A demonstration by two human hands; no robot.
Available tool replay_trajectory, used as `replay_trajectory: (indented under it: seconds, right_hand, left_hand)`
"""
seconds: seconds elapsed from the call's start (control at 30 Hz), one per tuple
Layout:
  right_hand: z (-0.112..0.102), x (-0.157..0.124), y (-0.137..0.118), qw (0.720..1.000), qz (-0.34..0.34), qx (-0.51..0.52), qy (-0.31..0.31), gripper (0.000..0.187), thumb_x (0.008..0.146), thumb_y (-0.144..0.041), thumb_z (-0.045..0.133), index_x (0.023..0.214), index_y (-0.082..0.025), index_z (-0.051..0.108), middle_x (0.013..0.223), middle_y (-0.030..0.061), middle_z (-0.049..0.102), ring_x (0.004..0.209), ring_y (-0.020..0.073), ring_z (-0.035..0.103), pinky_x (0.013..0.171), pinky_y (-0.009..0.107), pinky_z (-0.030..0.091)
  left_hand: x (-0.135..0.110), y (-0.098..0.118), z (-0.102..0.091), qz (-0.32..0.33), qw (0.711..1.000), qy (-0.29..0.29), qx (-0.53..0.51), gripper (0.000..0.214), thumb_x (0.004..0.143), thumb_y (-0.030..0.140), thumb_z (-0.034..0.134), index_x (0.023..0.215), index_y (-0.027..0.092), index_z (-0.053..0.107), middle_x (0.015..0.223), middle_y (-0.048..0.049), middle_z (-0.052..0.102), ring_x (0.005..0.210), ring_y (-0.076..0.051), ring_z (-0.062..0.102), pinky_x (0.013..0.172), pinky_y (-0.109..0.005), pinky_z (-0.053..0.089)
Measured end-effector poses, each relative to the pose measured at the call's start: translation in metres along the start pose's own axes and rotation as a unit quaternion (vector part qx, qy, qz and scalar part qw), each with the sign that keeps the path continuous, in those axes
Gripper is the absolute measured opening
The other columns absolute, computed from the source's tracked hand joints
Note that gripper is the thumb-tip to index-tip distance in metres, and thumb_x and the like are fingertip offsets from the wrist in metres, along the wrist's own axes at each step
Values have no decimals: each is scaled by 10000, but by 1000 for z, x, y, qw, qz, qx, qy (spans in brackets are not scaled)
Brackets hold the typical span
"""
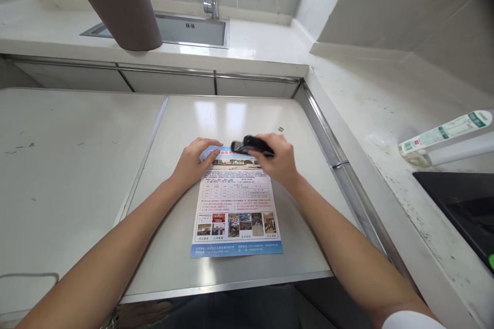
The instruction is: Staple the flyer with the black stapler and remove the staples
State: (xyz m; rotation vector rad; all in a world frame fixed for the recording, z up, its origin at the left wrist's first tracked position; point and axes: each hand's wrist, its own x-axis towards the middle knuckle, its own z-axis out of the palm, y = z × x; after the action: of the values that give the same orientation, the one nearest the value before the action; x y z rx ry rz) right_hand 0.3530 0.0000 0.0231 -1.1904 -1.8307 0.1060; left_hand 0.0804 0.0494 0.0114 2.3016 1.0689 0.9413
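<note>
A printed flyer (237, 216) with blue bands, red text and small photos lies on the white table (162, 267). My left hand (196, 160) is at its top left corner, with thumb and forefinger holding the paper there. In my right hand (278, 159) is a black stapler (247, 145), gripped from the right. The stapler's front end is over the top edge of the flyer and points left. Fingers and stapler cover part of the heading. A few loose staples (281, 129) seem to lie on the table beyond my right hand.
Behind the table runs a white counter with a sink (193, 31) and a tap (212, 7). A brown column-like pipe (127, 5) hangs at upper left. On the right counter are a green-and-white package (443, 133) and a black panel (459, 211).
</note>
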Motion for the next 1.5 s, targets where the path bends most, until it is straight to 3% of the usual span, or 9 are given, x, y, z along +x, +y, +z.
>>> replay_trajectory:
  seconds: [0.13,0.23,0.37,0.5,0.67,0.83,1.2,1.3,1.5]
  right_hand:
    - [-23,9,29,986,114,-99,76,258,847,-272,750,1103,-241,733,1082,78,796,989,327,726,923,521,546]
    - [-27,9,50,980,158,-109,54,282,792,-229,758,1073,-239,763,1060,69,805,976,332,737,918,517,571]
    - [-23,3,64,978,186,-97,-7,285,780,-233,759,1062,-261,790,1064,34,819,998,314,751,974,504,577]
    - [-22,-1,69,981,171,-84,-43,319,797,-265,756,1114,-262,793,1128,42,814,1040,303,752,1017,491,565]
    - [-21,0,67,985,136,-82,-76,355,813,-234,727,1165,-251,774,1165,69,801,1097,323,724,1009,527,549]
    - [-20,2,59,986,105,-80,-100,367,842,-187,679,1197,-245,746,1183,81,788,1125,342,688,986,562,532]
    - [-17,2,56,983,100,-109,-105,363,869,-183,621,1216,-225,721,1159,111,774,1109,353,652,935,540,509]
    - [-17,2,55,984,97,-109,-103,358,868,-177,617,1209,-219,719,1143,112,773,1089,347,655,919,524,501]
    - [-16,2,54,984,99,-106,-105,349,878,-176,614,1208,-228,711,1182,108,770,1115,350,649,933,527,489]
  left_hand:
    - [0,-5,10,40,987,-101,121,450,1012,337,553,1442,222,612,1558,-117,594,1434,-336,530,1187,-565,400]
    - [-2,-5,11,58,975,-141,162,434,948,213,521,1358,233,661,1550,-106,594,1401,-337,537,1162,-563,398]
    - [-3,-3,3,50,967,-144,202,503,845,175,551,1333,236,658,1395,-130,645,1242,-353,581,1040,-548,445]
    - [-2,-6,1,23,963,-143,227,506,836,187,564,1335,198,640,1244,-150,638,1123,-352,579,962,-526,464]
    - [0,-11,7,-19,968,-129,213,317,887,135,510,1175,161,641,1125,-153,619,1051,-336,570,933,-495,485]
    - [1,-17,11,-11,975,-117,189,248,1041,218,401,1093,159,636,1104,-167,605,985,-322,568,919,-488,497]
    - [2,-23,9,-39,979,-121,159,213,1026,168,434,994,193,643,1062,-140,613,996,-310,597,861,-446,519]
    - [1,-21,8,-30,979,-120,164,242,1027,150,411,1011,187,649,1068,-143,622,995,-306,594,879,-448,509]
    - [2,-11,8,-25,969,-102,225,253,1038,353,555,1197,185,658,1230,-172,662,1138,-371,569,935,-513,475]
